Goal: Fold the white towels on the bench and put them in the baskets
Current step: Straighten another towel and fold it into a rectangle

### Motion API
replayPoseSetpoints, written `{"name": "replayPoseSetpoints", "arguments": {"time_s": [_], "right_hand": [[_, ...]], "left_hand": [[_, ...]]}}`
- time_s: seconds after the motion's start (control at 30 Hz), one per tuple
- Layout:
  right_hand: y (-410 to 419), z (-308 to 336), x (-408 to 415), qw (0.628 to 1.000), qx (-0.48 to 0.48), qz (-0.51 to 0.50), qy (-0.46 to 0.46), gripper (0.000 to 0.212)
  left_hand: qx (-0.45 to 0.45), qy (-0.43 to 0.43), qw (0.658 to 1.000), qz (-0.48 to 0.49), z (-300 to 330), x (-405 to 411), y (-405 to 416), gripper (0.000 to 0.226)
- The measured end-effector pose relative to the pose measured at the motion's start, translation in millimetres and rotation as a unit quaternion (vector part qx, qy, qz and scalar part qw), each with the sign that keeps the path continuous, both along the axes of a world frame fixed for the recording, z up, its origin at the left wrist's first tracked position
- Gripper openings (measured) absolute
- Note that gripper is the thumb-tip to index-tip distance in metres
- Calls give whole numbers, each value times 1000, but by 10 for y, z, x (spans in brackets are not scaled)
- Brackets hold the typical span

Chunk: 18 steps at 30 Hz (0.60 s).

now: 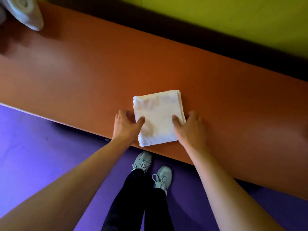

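A white towel (158, 117), folded into a thick square, lies flat near the front edge of the orange bench (83, 72). My left hand (127, 126) grips its left edge, thumb on top and fingers at the side. On the right edge sits my right hand (190, 127), its thumb pressing the top and the fingers curled around the stacked layers. More white towel fabric (25, 12) shows at the top left corner of the bench, partly cut off by the frame. No basket is in view.
The bench runs diagonally from upper left to lower right, with a dark gap and a yellow-green wall (233, 17) behind it. Below its front edge is a purple floor (41, 155), where my legs and grey sneakers (162, 177) stand.
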State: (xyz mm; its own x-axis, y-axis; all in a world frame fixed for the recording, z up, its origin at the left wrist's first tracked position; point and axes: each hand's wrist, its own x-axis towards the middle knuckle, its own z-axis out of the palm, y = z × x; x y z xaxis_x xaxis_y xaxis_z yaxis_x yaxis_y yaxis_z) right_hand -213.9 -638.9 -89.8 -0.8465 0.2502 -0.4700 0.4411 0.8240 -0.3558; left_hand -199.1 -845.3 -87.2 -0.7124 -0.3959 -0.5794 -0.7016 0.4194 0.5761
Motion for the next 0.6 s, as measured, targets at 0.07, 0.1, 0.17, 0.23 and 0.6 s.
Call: {"name": "replayPoseSetpoints", "arguments": {"time_s": [0.07,0.1,0.17,0.23,0.6], "right_hand": [[-38,47,131,998,-49,-32,-40,53],[-60,52,172,991,-96,-77,-57,48],[-72,90,217,963,-180,-182,-85,38],[-41,145,261,933,-244,-242,-102,27],[396,1243,556,920,-291,-259,31,12]], "left_hand": [[28,-11,999,-27,45,88,13,51],[35,-16,999,-35,62,108,12,53],[55,-36,998,-16,104,117,15,54],[81,-68,994,22,155,111,36,57],[152,13,984,-92,1236,-49,499,46]]}}
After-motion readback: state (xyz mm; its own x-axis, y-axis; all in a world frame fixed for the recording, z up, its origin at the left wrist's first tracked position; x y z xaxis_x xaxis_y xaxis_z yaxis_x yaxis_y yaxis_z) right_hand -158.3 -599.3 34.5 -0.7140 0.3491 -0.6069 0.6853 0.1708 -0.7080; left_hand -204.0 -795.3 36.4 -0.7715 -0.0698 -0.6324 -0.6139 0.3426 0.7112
